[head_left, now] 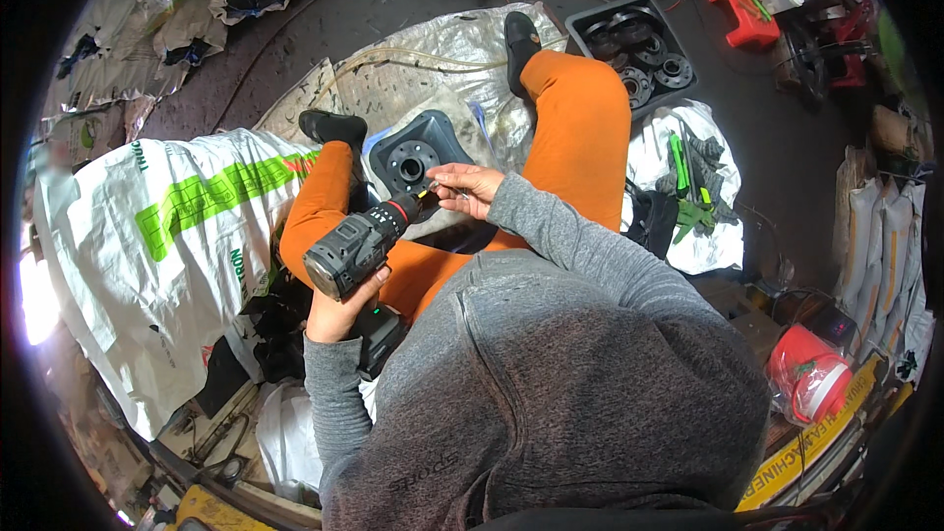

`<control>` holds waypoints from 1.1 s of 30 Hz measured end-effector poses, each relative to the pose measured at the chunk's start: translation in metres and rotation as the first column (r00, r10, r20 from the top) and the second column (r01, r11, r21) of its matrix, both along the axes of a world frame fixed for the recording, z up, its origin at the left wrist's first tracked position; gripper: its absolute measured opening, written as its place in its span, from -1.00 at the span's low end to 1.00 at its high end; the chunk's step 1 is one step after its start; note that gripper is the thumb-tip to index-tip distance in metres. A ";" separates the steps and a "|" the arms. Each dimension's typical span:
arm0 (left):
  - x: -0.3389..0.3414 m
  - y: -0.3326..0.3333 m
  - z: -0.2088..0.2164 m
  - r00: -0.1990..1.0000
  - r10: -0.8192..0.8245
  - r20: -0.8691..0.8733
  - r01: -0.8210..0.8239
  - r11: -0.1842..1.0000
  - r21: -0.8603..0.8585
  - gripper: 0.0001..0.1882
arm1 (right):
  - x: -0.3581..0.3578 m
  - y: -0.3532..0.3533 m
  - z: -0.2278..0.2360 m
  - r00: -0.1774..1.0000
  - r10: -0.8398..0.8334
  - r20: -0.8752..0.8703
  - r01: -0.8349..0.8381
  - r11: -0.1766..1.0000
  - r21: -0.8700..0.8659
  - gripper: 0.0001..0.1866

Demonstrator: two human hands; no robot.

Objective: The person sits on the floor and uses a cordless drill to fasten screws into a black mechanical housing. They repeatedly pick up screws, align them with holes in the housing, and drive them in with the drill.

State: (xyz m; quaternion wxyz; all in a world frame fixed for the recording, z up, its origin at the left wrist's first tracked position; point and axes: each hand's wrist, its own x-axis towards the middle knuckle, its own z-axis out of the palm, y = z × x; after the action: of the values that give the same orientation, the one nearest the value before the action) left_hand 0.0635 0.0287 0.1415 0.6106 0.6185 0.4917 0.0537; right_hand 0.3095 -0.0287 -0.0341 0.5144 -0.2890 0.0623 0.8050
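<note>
My left hand [344, 310] is wrapped round the grip of a dark cordless drill [356, 248], its red-ringed chuck pointing up and to the right. At the tip of the drill's bit, the fingers of my right hand [466, 189] pinch something small and metallic, too small to name. Just beyond the bit, between my legs, lies a dark square housing [447, 143] with a round metal flange [411, 165] in it. The flange has holes around its rim and a wide bore in the middle. My right fingers are close to its right edge, apparently above it.
A grey crate [678, 88] of round metal flanges stands beyond my right knee. Green-handled tools and dark gloves lie on a white sack [713, 236] at the right. A large white sack [147, 265] fills the left. A red stool [742, 15] stands far right.
</note>
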 end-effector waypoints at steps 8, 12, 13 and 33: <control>-0.001 0.009 0.005 0.959 -0.267 -0.097 0.283 0.921 0.268 -0.68 | 0.011 0.004 -0.004 0.977 0.205 0.053 -0.207 0.978 0.038 -0.68; 0.010 0.013 0.011 0.904 -0.388 -0.182 0.428 0.831 0.355 -0.59 | 0.009 0.004 -0.009 0.978 0.208 0.000 -0.208 0.978 0.026 -0.69; 0.014 0.013 0.011 0.892 -0.411 -0.190 0.453 0.802 0.389 -0.56 | 0.008 0.004 -0.011 0.976 0.217 -0.004 -0.217 0.976 0.017 -0.69; 0.032 0.028 -0.033 0.957 -0.219 -0.190 0.265 0.926 0.268 -0.67 | 0.007 0.031 -0.055 0.730 0.117 0.673 0.147 0.935 -0.322 -0.73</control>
State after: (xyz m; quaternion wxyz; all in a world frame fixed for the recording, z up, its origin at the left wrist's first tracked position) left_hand 0.0956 0.0562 0.1088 0.4747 0.7596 0.4446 0.0006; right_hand 0.3169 0.0020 -0.0893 0.4469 -0.6513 0.0153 0.6131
